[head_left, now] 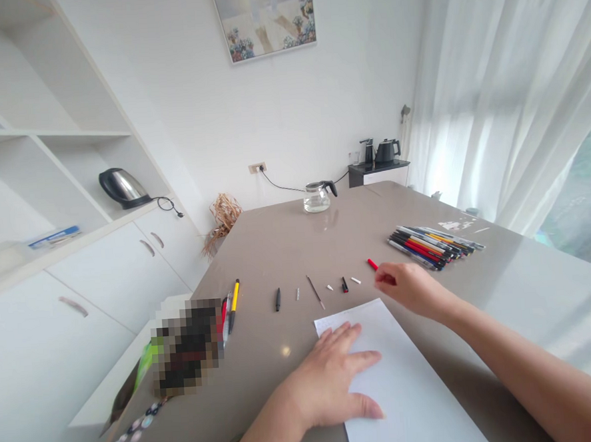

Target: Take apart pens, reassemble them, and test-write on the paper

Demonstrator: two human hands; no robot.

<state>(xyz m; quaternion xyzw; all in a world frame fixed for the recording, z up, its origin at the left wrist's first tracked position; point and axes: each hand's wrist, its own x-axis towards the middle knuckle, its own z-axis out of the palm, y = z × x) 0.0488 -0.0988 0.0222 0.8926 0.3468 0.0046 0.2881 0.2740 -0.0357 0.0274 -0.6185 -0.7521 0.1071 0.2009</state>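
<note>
My left hand (335, 375) lies flat, fingers spread, on the near left corner of a white sheet of paper (410, 387). My right hand (410, 287) hovers just past the sheet's far edge, fingers curled, with a red pen part (373, 264) at its fingertips. Whether it grips that part I cannot tell. A row of small pen pieces lies on the table beyond the paper: a black barrel (277, 299), a thin refill (315, 291), a black and red tip (344, 285) and tiny white bits (356, 280).
A bundle of several pens (434, 242) lies at the right. A yellow pen (234, 303) and others sit at the left by a blurred object (187, 344). A glass carafe (318, 196) stands at the far table edge. Shelves and a kettle (122, 187) are at left.
</note>
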